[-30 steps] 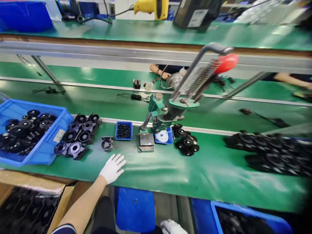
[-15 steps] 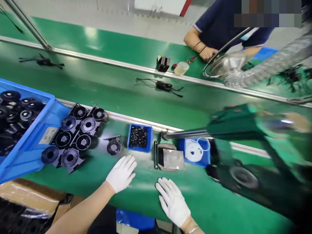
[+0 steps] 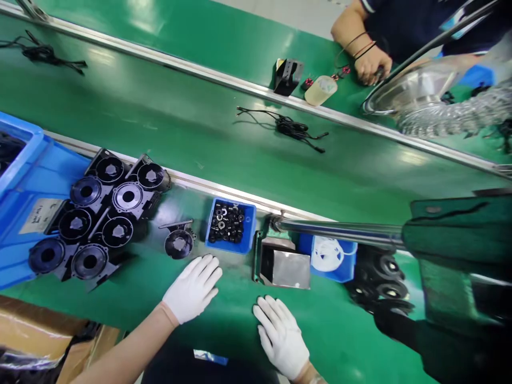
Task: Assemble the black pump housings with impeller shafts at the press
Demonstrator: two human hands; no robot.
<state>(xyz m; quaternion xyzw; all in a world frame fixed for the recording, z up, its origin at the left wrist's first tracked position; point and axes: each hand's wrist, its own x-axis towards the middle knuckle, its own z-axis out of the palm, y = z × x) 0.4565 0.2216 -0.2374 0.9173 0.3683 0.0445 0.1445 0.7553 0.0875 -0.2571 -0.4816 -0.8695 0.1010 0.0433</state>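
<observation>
My left hand (image 3: 192,289), in a white glove, lies flat on the green bench with its fingers stretched out and nothing in it. Just beyond its fingertips sits a single black round housing (image 3: 178,244) with a flat bracket. My right hand (image 3: 281,336), gloved alike, rests palm down with fingers extended, holding nothing. In front of it is a metal block fixture (image 3: 291,269) at the foot of a steel column (image 3: 344,228). Between the two hands, farther back, stands a small blue bin (image 3: 250,226) of small black parts.
Several black housings (image 3: 128,196) stand grouped at left beside a large blue crate (image 3: 24,186). A blue bin (image 3: 347,273) with white rings (image 3: 327,253) and black round parts (image 3: 390,290) are at right, below a dark green machine (image 3: 460,234). Across the bench are a cable bundle (image 3: 294,127) and a co-worker's hand (image 3: 373,65).
The view has shifted, so the crate and housings sit farther left and the machine farther right. Both my hands stay flat in nearly the same places. The black parts at right show more.
</observation>
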